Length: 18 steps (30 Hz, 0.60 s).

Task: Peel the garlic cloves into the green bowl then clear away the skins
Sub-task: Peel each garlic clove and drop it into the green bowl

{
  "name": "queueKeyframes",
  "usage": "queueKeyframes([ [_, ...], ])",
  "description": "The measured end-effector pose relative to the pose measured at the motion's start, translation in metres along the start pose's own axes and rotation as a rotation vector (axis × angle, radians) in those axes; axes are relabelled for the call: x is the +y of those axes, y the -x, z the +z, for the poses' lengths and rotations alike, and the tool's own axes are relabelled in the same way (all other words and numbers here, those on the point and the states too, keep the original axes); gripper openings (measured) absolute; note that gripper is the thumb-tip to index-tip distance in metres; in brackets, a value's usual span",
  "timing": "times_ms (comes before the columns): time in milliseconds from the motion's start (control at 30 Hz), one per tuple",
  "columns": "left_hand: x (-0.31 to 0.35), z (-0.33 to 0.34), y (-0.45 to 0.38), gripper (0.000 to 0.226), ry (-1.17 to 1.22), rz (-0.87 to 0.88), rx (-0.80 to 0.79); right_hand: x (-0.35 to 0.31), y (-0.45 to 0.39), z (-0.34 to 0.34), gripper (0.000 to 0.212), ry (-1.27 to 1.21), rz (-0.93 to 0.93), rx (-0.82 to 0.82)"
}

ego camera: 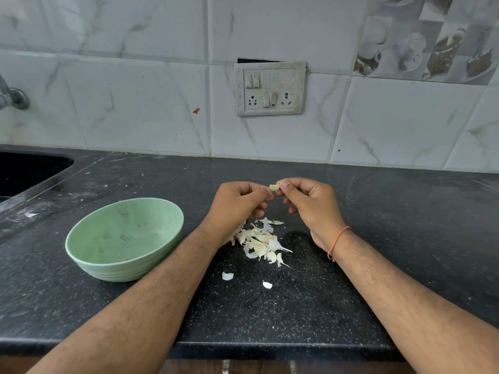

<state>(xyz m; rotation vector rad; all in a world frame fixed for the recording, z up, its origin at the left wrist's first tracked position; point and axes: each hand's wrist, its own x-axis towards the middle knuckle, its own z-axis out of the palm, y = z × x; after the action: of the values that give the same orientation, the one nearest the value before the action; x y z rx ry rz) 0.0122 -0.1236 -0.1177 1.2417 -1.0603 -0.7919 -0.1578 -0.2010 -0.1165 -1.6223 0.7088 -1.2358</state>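
Pale clove (274, 187) between both grips

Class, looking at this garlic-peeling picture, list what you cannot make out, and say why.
- Garlic clove, head view: fingertips of left hand and right hand cover most of it, so how much is peeled is unclear.
- Pile: left wrist hides its left edge.
- Sink: cut off by the left edge.

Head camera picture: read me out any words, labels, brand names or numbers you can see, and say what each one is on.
No text can be read in this picture.
Switch plate on the wall: switches and sockets only, no legible marking.
Green bowl: faint marks inside, not lettering as far as can be told.
Patterned tiles at upper right: pictures of cups, no words.
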Motion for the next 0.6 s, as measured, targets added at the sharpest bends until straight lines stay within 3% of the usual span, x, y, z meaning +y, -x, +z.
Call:
queueKeyframes([
  [333,-0.0008,0.0013,0.0022,0.015,-0.22,0.077,-0.021,0.0046,-0.0027,0.0033,0.011,-0.21,0.163,-0.048],
  [600,0.0009,0.003,0.0056,0.006,-0.378,0.187,0.009,0.0044,-0.0026,0.0049,0.013,-0.2,0.24,-0.064],
])
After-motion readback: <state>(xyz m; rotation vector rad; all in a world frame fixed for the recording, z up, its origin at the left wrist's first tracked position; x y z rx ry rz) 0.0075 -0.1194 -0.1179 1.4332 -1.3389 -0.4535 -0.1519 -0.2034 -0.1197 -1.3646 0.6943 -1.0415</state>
